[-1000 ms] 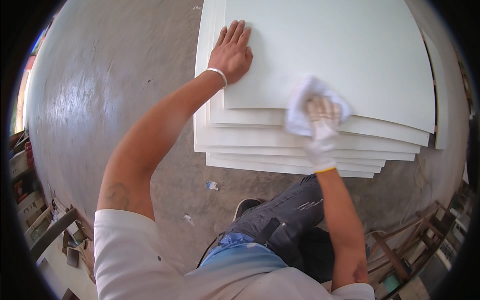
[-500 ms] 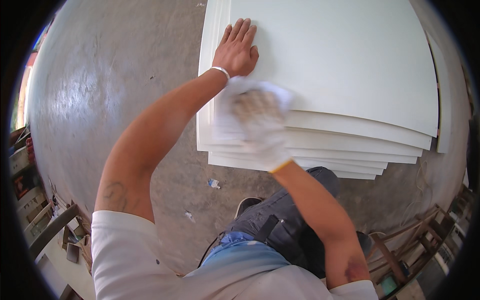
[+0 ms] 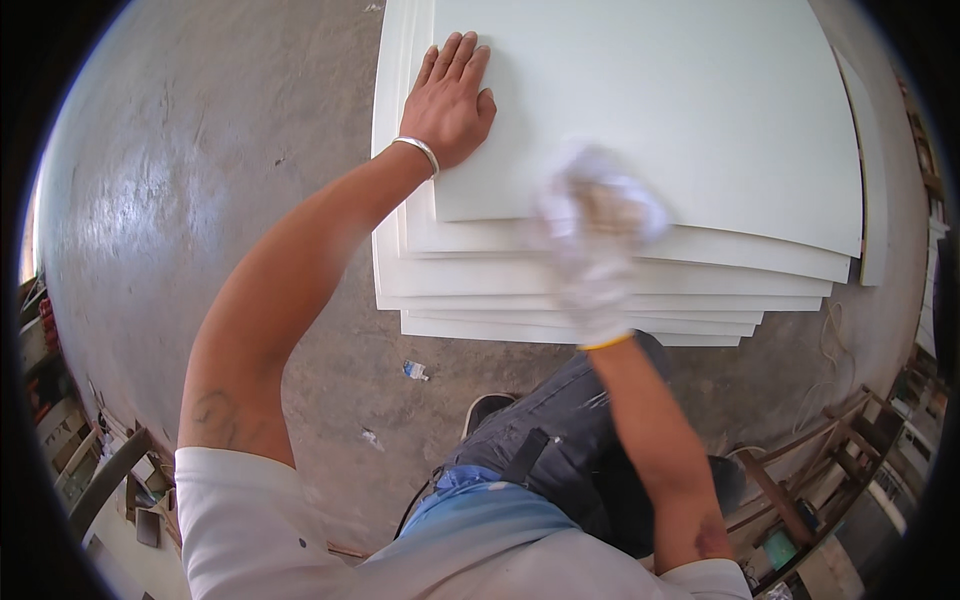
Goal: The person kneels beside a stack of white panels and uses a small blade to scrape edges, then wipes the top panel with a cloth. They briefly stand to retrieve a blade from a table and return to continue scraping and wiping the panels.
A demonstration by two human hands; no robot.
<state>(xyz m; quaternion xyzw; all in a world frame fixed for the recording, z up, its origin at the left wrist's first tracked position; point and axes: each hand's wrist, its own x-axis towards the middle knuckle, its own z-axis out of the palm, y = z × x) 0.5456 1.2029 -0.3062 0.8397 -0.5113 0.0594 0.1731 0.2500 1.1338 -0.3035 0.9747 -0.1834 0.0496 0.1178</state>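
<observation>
Concrete floor point(image 3: 230, 130), white panel stack point(image 3: 480, 301). Left hand point(image 3: 447, 105) flat on top panel point(image 3: 720, 110), prob steadying it; gloved right hand point(image 3: 605, 225) on white cloth point(image 3: 647, 207), grip too blurry to tell.

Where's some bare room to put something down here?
The floor left of the stacked boards is mostly bare. The top board also has room between the left hand and the board's right edge, beyond the cloth. It's crowded around the gloved right hand, among the wooden pieces at lower right and the clutter at lower left.
</observation>
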